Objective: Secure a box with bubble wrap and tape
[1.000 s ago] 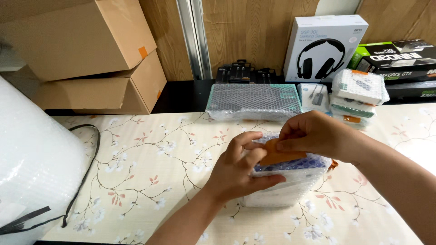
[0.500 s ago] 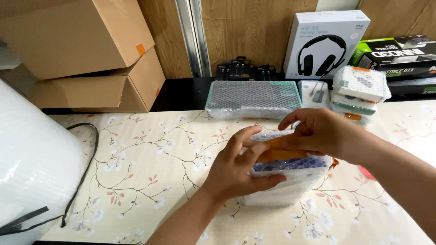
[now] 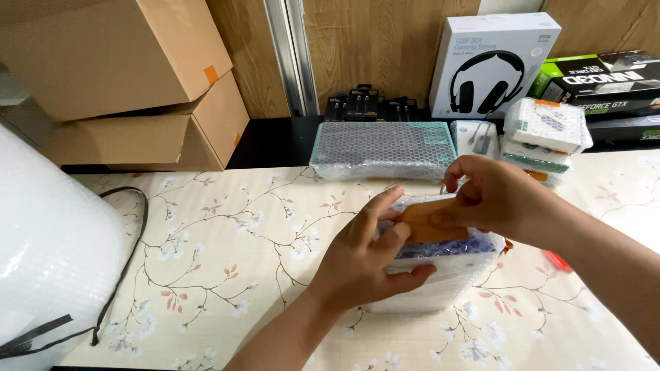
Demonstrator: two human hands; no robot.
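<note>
Gripping the bubble-wrapped parcel (image 3: 440, 275) from its near side, the left hand (image 3: 364, 257) is closed around it, thumb below and fingers curled over the top edge, pinning it to the flowered tabletop (image 3: 227, 240) just right of centre. The right hand (image 3: 498, 199) is pinched narrow on a strip of brown tape (image 3: 430, 223), pressing it flat along the parcel's top. To my eye the strip would sit best if the left hand keeps the wrap drawn snug while the right rubs the tape down from one end, so no loose fold gets caught under it. To the left bulges a big roll of bubble wrap (image 3: 55, 261). Farther back lie another wrapped flat box (image 3: 383, 148) and a small stack of wrapped packets (image 3: 546, 134), then cardboard boxes (image 3: 124, 75) and a white headphone box (image 3: 491, 62) against the wooden wall.
</note>
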